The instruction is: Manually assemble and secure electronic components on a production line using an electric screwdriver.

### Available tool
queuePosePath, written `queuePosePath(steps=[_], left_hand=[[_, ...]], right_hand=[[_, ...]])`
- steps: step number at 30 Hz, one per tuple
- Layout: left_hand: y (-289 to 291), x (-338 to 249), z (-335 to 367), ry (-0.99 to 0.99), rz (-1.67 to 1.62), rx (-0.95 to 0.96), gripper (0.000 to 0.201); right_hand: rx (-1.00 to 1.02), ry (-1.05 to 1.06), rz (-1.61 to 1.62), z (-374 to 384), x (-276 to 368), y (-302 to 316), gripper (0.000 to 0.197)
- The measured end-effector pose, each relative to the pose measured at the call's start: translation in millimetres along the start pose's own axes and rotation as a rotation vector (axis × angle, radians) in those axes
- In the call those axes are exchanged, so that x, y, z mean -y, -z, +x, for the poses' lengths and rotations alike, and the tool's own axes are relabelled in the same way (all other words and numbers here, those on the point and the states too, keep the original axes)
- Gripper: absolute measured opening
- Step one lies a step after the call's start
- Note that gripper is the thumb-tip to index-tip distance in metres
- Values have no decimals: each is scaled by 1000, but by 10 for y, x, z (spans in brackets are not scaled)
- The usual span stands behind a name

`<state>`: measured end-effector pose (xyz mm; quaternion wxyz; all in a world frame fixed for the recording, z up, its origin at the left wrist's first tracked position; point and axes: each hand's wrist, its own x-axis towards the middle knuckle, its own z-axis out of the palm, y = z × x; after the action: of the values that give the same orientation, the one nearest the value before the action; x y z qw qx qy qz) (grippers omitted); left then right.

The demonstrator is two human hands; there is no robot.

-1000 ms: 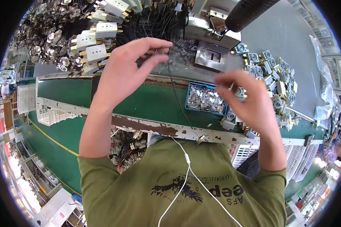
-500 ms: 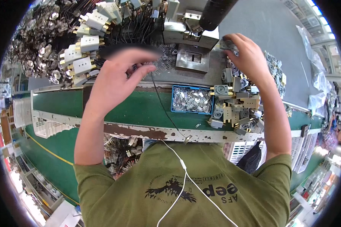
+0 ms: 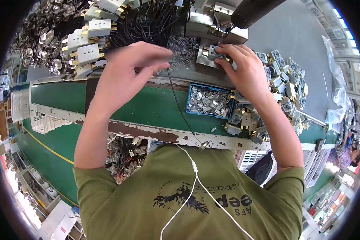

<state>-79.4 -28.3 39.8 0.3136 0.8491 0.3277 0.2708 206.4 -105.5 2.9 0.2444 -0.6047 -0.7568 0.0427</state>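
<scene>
My right hand [image 3: 244, 66] grips a grey plug housing [image 3: 215, 52] with brass pins between thumb and fingers. The housing is over the steel fixture block [image 3: 206, 60], at its top; whether it is seated cannot be told. Beside a heap of small coil springs [image 3: 183, 50], my left hand [image 3: 132, 72] is curled with thumb and fingertips brought together. Its fingers are smeared, so anything in them is hidden. From near those fingertips a thin dark wire [image 3: 180, 110] runs down over the bench edge to a small metal disc [image 3: 204, 145].
A blue tray [image 3: 188, 105] of small metal parts stands at the bench front. Grey plug housings [image 3: 286, 80] are heaped at right. White plug blocks [image 3: 99, 28] and black wires [image 3: 142, 30] crowd the left. A dark cylinder [image 3: 254, 12] slants above the metal press fixture [image 3: 198, 24].
My right hand has moved left from beside the fixture onto the block, bringing the grey plug housing. My left hand stays by the springs. The whole view has shifted slightly.
</scene>
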Motion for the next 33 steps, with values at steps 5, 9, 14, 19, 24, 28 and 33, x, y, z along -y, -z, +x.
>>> queuePosePath(steps=[5,9,14,19,24,28,33], left_hand=[[29,49,-22,14,-22,-68,20],[92,59,-97,103,-134,-210,21],[114,-46,30,8,-79,-204,19],[96,-177,111,-36,-100,-214,20],[-139,-228,378,-216,19,-87,19],[-464,-172,567,-296,98,-11,13],[-709,-106,699,-413,178,11,9]], right_hand=[[-81,136,-151,-40,72,16,28],[148,-97,147,-297,587,304,40],[732,-377,663,-419,1113,383,67],[578,-58,506,-289,840,798,67],[540,-58,224,-214,595,1061,49],[408,-172,221,-581,602,822,29],[326,-202,327,-652,611,719,24]])
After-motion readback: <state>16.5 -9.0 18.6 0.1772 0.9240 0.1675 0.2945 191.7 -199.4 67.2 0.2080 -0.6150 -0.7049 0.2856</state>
